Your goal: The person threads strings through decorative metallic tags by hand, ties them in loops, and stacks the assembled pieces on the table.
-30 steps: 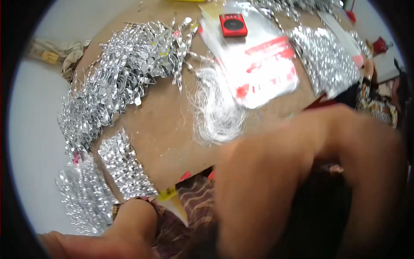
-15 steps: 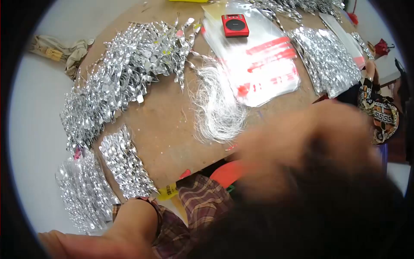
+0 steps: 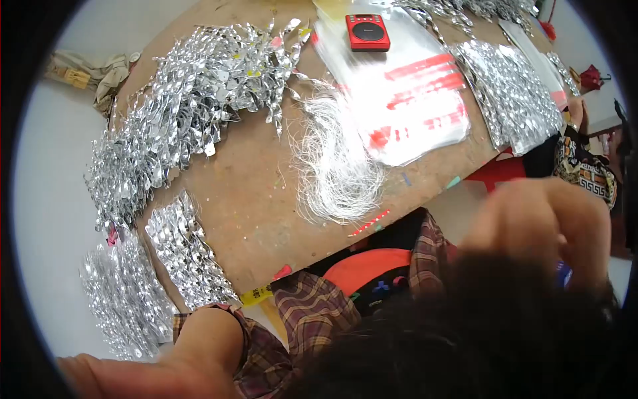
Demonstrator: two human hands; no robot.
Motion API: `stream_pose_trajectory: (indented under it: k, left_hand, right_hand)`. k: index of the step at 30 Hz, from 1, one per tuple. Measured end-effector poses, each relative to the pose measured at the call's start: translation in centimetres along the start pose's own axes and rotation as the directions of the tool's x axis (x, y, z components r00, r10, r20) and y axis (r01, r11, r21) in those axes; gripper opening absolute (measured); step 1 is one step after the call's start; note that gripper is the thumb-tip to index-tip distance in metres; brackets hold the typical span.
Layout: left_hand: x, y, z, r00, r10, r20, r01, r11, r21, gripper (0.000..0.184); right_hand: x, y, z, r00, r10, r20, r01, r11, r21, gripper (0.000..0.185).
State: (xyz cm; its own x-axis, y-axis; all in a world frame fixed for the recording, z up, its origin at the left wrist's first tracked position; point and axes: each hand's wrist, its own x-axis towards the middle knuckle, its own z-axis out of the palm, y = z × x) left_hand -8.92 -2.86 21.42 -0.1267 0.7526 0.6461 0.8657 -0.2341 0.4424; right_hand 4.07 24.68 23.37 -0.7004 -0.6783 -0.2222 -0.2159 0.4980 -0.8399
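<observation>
My left hand [image 3: 126, 378] reaches to the lower left, its fingers cut off by the view's edge. Nearest to it, a bunch of shiny silver twisted strips [image 3: 126, 289] hangs off the table edge, with a flat silver bundle [image 3: 189, 253] on the table beside it. Close to the camera at lower right, my right hand [image 3: 541, 223] is raised with its fingers curled inward. Dark hair [image 3: 478, 332] covers the lower part of that hand, and anything it may hold is hidden.
On the brown table [image 3: 232, 199] lie a large silver strip heap [image 3: 193, 93], a hank of white strings [image 3: 335, 159], clear plastic bags [image 3: 425, 120] with red print, a red speaker [image 3: 367, 32] and another silver bundle [image 3: 512, 93]. Another person's patterned sleeve [image 3: 585, 166] shows at right.
My right hand has moved right, away from the table edge, uncovering more of the plaid clothing and the table's front. My left hand stays in nearly the same place.
</observation>
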Motion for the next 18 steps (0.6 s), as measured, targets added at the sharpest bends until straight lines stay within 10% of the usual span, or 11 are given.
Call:
stream_pose_trajectory:
  k: [18]
  left_hand:
    - [0.5, 1.5, -0.9, 0.986, 0.138, -0.096, -0.134, 0.990, 0.043, 0.028]
  right_hand:
    - [-3.1, -2.5, 1.0, 0.977, -0.205, -0.064, 0.206, 0.979, 0.002, 0.017]
